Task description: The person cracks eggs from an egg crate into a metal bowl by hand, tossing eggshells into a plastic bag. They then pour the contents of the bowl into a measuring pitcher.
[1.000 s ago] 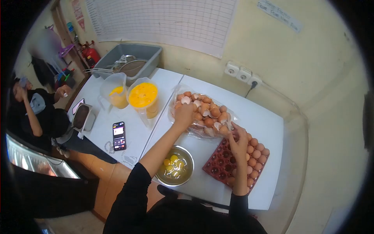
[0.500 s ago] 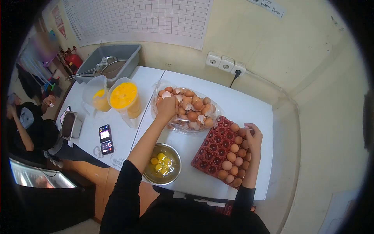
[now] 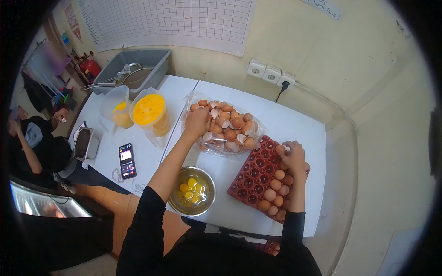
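Note:
My left hand [image 3: 197,123] is closed over a clear plastic bag [image 3: 212,151] heaped with cracked brown eggshells [image 3: 229,135]; what its fingers hold, if anything, is hidden. At the right, my right hand [image 3: 294,158] has its fingers around a brown egg [image 3: 280,149] at the far end of a red egg tray [image 3: 248,181]. Whole brown eggs [image 3: 275,184] fill the tray's right side, and bare cups show on its left. Below my left forearm stands a steel bowl [image 3: 209,207] with several raw yolks [image 3: 192,183] in clear egg white.
Two plastic jugs of beaten egg [image 3: 149,110] stand left of the bag, near a grey tub [image 3: 159,64] with strainers. A phone [image 3: 127,161] and a metal pan [image 3: 92,146] lie on the white table [image 3: 221,172]. Another person [image 3: 43,142] is at far left.
My right hand has moved slightly left over the tray and now holds an egg at its far end. My left hand stays at the shells, shifted slightly. The view has tilted a little.

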{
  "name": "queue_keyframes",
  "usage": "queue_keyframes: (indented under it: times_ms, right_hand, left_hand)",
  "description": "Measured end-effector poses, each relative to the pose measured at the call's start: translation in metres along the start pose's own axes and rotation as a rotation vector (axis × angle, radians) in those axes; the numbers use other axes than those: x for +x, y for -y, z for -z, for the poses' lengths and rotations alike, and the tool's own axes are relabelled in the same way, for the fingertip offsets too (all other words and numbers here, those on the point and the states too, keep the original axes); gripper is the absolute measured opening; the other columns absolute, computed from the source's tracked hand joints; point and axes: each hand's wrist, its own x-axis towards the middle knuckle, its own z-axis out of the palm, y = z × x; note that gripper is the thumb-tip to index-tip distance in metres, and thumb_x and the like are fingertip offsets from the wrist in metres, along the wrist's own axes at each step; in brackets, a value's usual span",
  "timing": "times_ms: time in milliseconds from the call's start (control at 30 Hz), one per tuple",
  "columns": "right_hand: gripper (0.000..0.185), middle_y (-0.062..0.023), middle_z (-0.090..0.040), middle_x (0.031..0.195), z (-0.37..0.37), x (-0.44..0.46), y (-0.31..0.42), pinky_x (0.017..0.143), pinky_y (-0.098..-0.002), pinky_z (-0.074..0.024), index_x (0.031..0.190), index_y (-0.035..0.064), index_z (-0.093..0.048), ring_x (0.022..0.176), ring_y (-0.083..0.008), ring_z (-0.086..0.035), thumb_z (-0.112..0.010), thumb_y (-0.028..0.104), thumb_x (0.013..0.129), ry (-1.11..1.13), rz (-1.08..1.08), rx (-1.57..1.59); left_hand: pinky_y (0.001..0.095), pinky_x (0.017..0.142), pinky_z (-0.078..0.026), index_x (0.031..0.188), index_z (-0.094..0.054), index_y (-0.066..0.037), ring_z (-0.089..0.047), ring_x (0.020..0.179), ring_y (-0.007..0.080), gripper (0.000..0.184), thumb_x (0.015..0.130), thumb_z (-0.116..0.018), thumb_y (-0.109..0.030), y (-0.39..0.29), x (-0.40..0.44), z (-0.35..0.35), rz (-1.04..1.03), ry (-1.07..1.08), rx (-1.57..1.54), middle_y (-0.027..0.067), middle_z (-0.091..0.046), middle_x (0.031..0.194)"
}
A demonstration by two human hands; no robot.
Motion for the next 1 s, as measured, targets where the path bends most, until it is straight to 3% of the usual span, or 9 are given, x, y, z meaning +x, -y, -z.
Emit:
queue_keyframes:
  times_ms: [167, 333, 400, 433, 500, 533, 667, 900, 1000]
  right_hand:
    - [0.036, -0.0083, -0.066, 0.093, -0.003, 0.011, 0.002, 0.088, -0.0417, -0.0426, 0.1, 0.0104, -0.071, 0.095, -0.0282, -0.057, -0.079, 0.02, 0.066, 0.09, 0.069, -0.183]
    - [0.033, -0.0098, -0.066, 0.083, 0.007, 0.014, 0.004, 0.081, -0.0417, -0.0442, 0.093, 0.0097, -0.07, 0.088, -0.028, -0.057, -0.08, 0.027, 0.067, 0.043, 0.105, -0.209]
    - [0.026, -0.0089, -0.066, 0.079, 0.004, 0.008, -0.001, 0.068, -0.0366, -0.0459, 0.089, 0.0078, -0.068, 0.076, -0.0231, -0.059, -0.075, 0.03, 0.078, -0.114, -0.067, 0.208]
    - [0.026, -0.0089, -0.066, 0.079, 0.005, 0.005, 0.003, 0.068, -0.0366, -0.0459, 0.089, 0.0078, -0.068, 0.076, -0.0231, -0.059, -0.075, 0.03, 0.078, -0.114, -0.057, 0.211]
    - [0.024, -0.0073, -0.066, 0.08, 0.009, -0.001, 0.015, 0.059, -0.0305, -0.0452, 0.089, 0.0063, -0.065, 0.067, -0.0181, -0.059, -0.065, 0.03, 0.091, 0.161, -0.355, 1.112]
    - [0.021, -0.0062, -0.066, 0.085, 0.022, -0.006, 0.035, 0.062, -0.024, -0.0472, 0.095, 0.0069, -0.061, 0.069, -0.0144, -0.062, -0.057, 0.028, 0.098, 0.309, -0.397, 1.24]
    - [0.017, -0.0118, -0.066, 0.097, 0.017, -0.034, 0.1, 0.067, -0.0216, -0.0516, 0.107, 0.0081, -0.052, 0.082, -0.0156, -0.066, -0.059, 0.017, 0.094, 0.444, -0.377, 1.532]
    - [0.039, -0.0222, -0.064, 0.108, -0.003, -0.063, 0.189, 0.074, -0.0263, -0.0519, 0.124, 0.0055, -0.044, 0.09, -0.0193, -0.064, -0.06, 0.009, 0.088, 0.588, -0.207, 1.686]
    - [0.044, -0.0179, -0.065, 0.109, -0.016, -0.07, 0.214, 0.075, -0.0266, -0.0508, 0.132, 0.0034, -0.046, 0.088, -0.0173, -0.063, -0.062, 0.013, 0.092, 0.635, -0.155, 1.628]
  left_hand:
    - [0.0478, 0.076, -0.053, 0.1, -0.064, -0.002, -0.065, 0.09, 0.04, 0.027, 0.083, -0.067, -0.023, 0.001, -0.004, 0.005, -0.033, -0.058, -0.046, 0.0212, -0.064, 0.108]
    - [0.0445, 0.072, -0.053, 0.104, -0.063, -0.003, -0.065, 0.082, 0.0371, 0.029, 0.084, -0.067, -0.024, 0.0, -0.011, 0.007, -0.022, -0.144, -0.208, 0.0181, -0.066, 0.095]
    - [0.0414, 0.067, -0.053, 0.105, -0.063, -0.004, -0.065, 0.073, 0.0334, 0.028, 0.084, -0.067, -0.021, -0.004, -0.02, 0.013, 0.028, -0.169, -0.305, 0.0144, -0.067, 0.085]
    - [0.0368, 0.066, -0.053, 0.103, -0.063, -0.005, -0.065, 0.075, 0.0269, 0.028, 0.089, -0.062, -0.029, -0.009, -0.028, 0.021, 0.233, 0.002, -0.658, 0.0123, -0.066, 0.088]
    - [0.0322, 0.064, -0.053, 0.101, -0.063, -0.005, -0.065, 0.076, 0.0204, 0.032, 0.093, -0.058, -0.036, -0.013, -0.049, 0.031, 0.438, 0.166, -1.004, 0.0102, -0.065, 0.091]
    - [0.0283, 0.063, -0.052, 0.101, -0.062, -0.006, -0.063, 0.074, 0.0172, 0.031, 0.095, -0.054, -0.036, -0.013, -0.064, 0.032, 0.513, 0.243, -1.282, 0.0079, -0.064, 0.089]
    - [0.0252, 0.06, -0.05, 0.105, -0.06, -0.005, -0.061, 0.074, 0.0167, 0.033, 0.099, -0.047, -0.035, -0.011, -0.116, 0.038, 0.617, 0.388, -1.752, 0.007, -0.063, 0.088]
    - [0.0252, 0.064, -0.049, 0.108, -0.06, -0.005, -0.06, 0.072, 0.0174, 0.037, 0.1, -0.046, -0.038, -0.008, -0.176, 0.051, 0.601, 0.301, -1.877, 0.0074, -0.063, 0.093]
    - [0.0256, 0.062, -0.048, 0.108, -0.06, -0.004, -0.059, 0.072, 0.0177, 0.035, 0.1, -0.047, -0.036, -0.009, -0.196, 0.053, 0.616, 0.234, -1.868, 0.0088, -0.063, 0.092]
